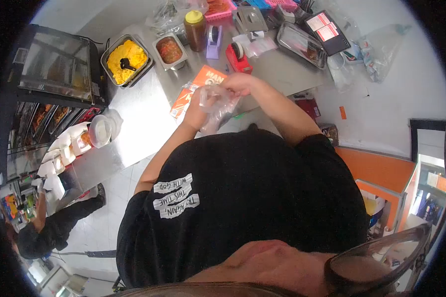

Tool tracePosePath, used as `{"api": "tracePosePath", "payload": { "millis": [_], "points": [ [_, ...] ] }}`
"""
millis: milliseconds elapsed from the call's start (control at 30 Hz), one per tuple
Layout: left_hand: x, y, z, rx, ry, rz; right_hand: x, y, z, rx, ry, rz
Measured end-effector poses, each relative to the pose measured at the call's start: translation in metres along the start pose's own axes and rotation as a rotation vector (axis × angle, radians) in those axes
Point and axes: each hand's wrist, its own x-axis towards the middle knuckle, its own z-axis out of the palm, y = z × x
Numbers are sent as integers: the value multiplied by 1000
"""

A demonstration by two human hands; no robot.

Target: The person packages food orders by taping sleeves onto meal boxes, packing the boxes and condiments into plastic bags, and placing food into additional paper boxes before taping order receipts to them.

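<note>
A thin clear plastic bag (pixel 217 116) hangs between both hands, over the near edge of the steel table (pixel 292 74). The fingers of my left hand (pixel 198 110) are closed on its left side. My right hand (pixel 239 84) pinches the bag's upper right part. Just behind the hands, an orange and white printed box (pixel 184 99) lies on the table, partly covered by the bag and hands. Beyond my right hand stands a red tape dispenser (pixel 239 58), with a purple one (pixel 213 43) to its left.
Left: a tray of yellow food (pixel 126 62), a display case (pixel 54 64), open food cartons (pixel 67 148) and a person in dark clothes (pixel 49 227). Behind: a sauce container (pixel 170 51) and yellow-capped bottle (pixel 195 32). Right: a lidded tray (pixel 302 44) and an orange counter (pixel 376 166).
</note>
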Motion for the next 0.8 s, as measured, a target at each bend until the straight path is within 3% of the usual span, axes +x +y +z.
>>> {"api": "tracePosePath", "payload": {
  "millis": [33, 100, 200, 300, 400, 467, 500, 533, 633, 800],
  "points": [
    [2, -2, 0, -2, 5, 6, -1, -1, 3, -121, 73, -2],
    [10, 6, -13, -168, -138, -171, -13, -9, 19, -387, 170, -42],
    [8, 3, -15, 108, -135, -12, -25, -10, 30, -770, 242, -174],
    [11, -7, -6, 58, -132, -49, -19, 12, 25, -991, 347, -382],
    [15, -26, -5, -322, -223, -41, -20, 42, 28, -1064, 547, -718],
    [25, -10, -6, 278, -223, 24, -20, 55, 31, -1086, 672, -977],
    [27, -2, -7, 579, -214, 53, -26, 61, 42, -1039, 718, -993],
    [20, -17, 1, 109, 20, -52, -31, 69, 56, -990, 760, -1012],
    [21, 15, 6, 24, 169, -482, -36, 72, 76, -943, 861, -977],
    [24, -6, 18, 115, 85, -314, -21, 70, 83, -804, 962, -985]
  ]
}}
